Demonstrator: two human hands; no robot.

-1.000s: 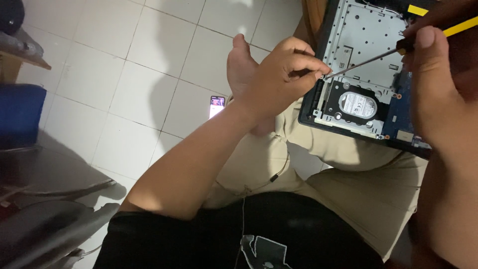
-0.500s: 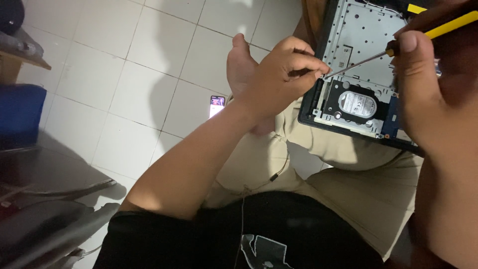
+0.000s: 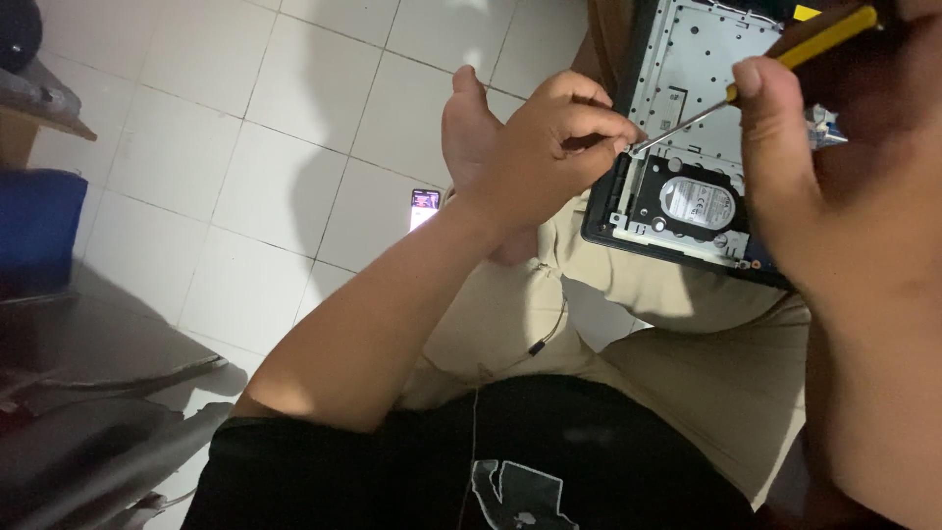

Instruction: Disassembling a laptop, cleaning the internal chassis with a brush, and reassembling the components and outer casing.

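Yellow-handled screwdriver sits clenched in my right hand; my left hand pinches its tip at the laptop's nine o'clock edge, so I'd keep the shaft square.

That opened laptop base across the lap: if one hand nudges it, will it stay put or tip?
The laptop base looks rigid, so it would probably shift as one piece. It rests on soft, sloping trouser legs, so it may slide or rock. The left hand at its edge likely steadies it; the right hand holds the screwdriver.
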